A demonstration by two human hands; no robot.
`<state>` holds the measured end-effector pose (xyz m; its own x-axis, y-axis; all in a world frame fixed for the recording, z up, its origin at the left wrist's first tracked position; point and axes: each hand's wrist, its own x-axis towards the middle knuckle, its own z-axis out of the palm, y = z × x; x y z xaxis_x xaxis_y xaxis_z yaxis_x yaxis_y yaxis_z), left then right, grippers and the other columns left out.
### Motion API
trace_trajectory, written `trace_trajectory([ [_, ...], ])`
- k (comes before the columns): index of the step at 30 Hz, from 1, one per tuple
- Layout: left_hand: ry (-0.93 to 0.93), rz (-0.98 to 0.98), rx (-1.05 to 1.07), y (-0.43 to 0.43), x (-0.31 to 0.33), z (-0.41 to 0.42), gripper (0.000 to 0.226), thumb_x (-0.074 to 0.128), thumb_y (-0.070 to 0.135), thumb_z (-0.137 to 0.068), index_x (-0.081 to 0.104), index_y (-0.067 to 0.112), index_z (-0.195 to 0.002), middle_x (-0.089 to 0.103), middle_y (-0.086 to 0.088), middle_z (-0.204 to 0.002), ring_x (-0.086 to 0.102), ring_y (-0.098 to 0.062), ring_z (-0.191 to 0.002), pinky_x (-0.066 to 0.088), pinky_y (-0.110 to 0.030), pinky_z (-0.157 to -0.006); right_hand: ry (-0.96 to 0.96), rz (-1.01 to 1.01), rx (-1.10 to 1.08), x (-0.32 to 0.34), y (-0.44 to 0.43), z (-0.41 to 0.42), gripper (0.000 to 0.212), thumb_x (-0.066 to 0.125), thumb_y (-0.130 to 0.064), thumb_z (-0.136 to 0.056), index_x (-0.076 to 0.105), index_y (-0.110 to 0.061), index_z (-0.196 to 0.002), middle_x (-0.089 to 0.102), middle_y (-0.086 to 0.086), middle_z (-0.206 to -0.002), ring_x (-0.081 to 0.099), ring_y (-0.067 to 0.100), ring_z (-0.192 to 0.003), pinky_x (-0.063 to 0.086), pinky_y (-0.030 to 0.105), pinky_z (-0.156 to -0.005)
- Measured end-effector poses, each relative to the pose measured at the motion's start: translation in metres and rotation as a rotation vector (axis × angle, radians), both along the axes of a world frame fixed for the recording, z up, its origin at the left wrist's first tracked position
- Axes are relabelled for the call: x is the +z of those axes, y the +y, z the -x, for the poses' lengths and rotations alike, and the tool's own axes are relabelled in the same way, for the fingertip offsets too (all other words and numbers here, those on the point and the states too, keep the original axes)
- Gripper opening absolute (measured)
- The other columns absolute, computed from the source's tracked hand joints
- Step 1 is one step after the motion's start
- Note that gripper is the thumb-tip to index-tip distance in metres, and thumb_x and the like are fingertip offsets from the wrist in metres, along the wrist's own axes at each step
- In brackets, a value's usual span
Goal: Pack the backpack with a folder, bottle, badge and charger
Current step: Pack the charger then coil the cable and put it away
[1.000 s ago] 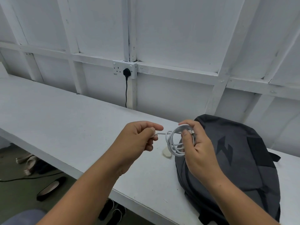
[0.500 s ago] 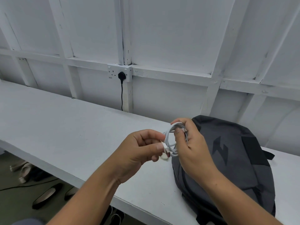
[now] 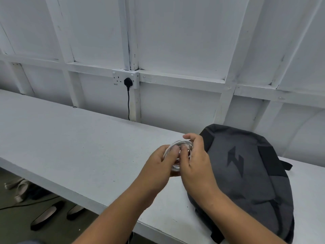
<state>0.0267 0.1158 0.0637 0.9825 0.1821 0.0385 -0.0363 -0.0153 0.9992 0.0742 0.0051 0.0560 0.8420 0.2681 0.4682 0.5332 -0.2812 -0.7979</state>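
Head-cam view looking down at a person's two bare forearms over a long white worktop (image 3: 70,147). Both hands meet at centre frame, just left of a dark grey backpack (image 3: 246,173). Between the hands is a white charger cable (image 3: 176,167), wound into a small coil of several loops.

The left hand (image 3: 156,166) grips the coil's left side, thumb on top & the rest curled under. The right hand (image 3: 197,166) holds the coil's right side w/ its fingers (image 3: 191,137) hooked over the top of the loops & thumb pressed on the near side. Both hands are closed round the cable. The coil is outside the backpack, held over the worktop. The charger's plug end can't be made out, as the hands hide it.

The backpack lies flat on the worktop at right, front panel up, w/ a black lightning-bolt logo & a black strap poking out at its right edge. The right wrist crosses in front of its near-left corner. Can't tell if any zip is open.

Behind is a white panelled wall (image 3: 175,41) w/ a double socket (image 3: 119,78). A black plug (image 3: 127,81) sits in its right outlet & its cord drops behind the worktop. Lower left, shoes (image 3: 45,214) lie on the floor, incl. black flats.
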Motion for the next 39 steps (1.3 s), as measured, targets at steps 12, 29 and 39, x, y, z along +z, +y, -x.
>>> trace_trajectory([
  [12,0.046,-0.127,-0.009,0.028,-0.025,0.001,0.046,0.047,0.067,-0.088,0.06,0.033,-0.117,0.068,0.002,-0.108,0.068,-0.015,-0.094,0.059,-0.029,-0.075,0.083,0.01,0.041,-0.027,0.026,0.005,0.008,0.037,-0.025,-0.107,0.044,-0.025,-0.11,0.061,-0.01,-0.095,0.062,0.005,-0.086,0.054,0.019,-0.064],
  [29,-0.044,-0.101,0.237,0.091,-0.077,-0.033,0.038,0.04,0.039,-0.106,0.067,0.028,-0.082,0.062,0.021,-0.066,0.056,-0.002,-0.062,0.05,-0.027,-0.058,0.24,0.063,-0.012,-0.062,0.089,0.004,0.013,0.045,-0.028,-0.106,0.048,-0.032,-0.117,0.054,-0.029,-0.102,0.059,0.003,-0.096,0.057,0.027,-0.079],
  [39,0.183,-0.061,0.231,0.104,-0.124,-0.055,0.045,0.041,0.042,-0.106,0.059,0.02,-0.071,0.052,0.006,-0.066,0.048,-0.015,-0.059,0.039,-0.033,-0.058,0.248,0.374,-0.078,-0.077,0.041,-0.067,0.038,0.06,-0.029,-0.097,0.049,-0.029,-0.133,0.061,-0.009,-0.112,0.054,0.009,-0.105,0.046,0.032,-0.093],
])
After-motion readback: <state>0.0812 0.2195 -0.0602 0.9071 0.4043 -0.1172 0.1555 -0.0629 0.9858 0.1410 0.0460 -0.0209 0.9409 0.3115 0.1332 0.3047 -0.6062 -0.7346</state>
